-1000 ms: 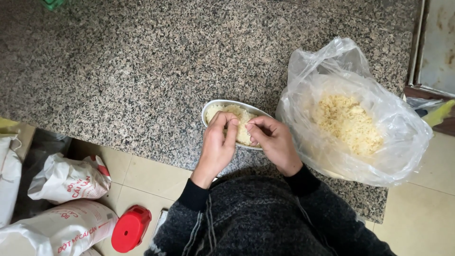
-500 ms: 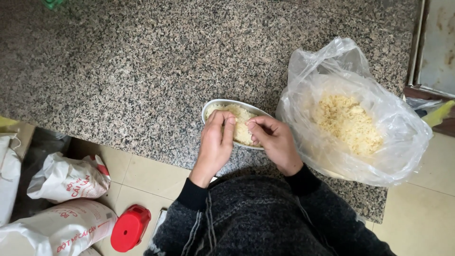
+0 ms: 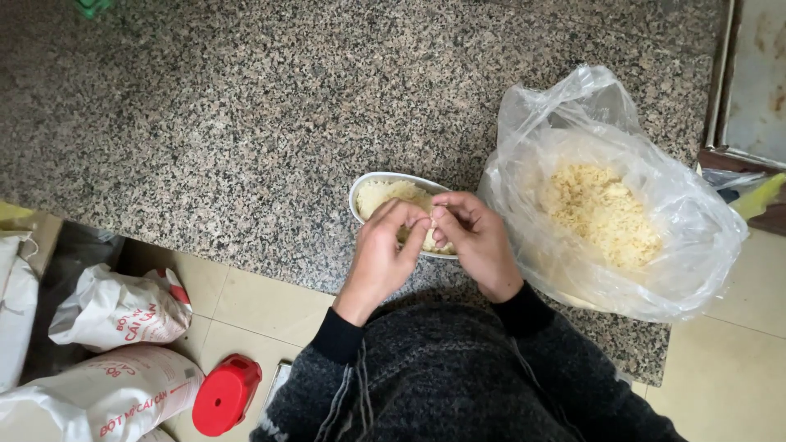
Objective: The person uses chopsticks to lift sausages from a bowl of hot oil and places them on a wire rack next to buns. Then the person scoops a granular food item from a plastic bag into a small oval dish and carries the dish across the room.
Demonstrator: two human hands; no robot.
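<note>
A small white oval dish [image 3: 368, 187] sits near the front edge of a speckled granite counter [image 3: 205, 123]. It holds pale yellow crumbly food [image 3: 381, 196]. My left hand [image 3: 383, 250] and my right hand [image 3: 473, 237] meet over the dish's right half, fingertips pinched together on a bit of that food. Both hands hide much of the dish. Right of it stands an open clear plastic bag [image 3: 606, 196] with more of the same yellow crumbs inside.
On the tiled floor at the lower left lie white printed sacks [image 3: 115, 311] and a red lid [image 3: 225, 395]. A metal-framed edge [image 3: 749, 82] runs along the counter's right side. A yellow-green object [image 3: 761, 196] pokes out behind the bag.
Both hands have lifted a little off the dish and drawn their fingertips together. More of the food in the dish's left end now shows.
</note>
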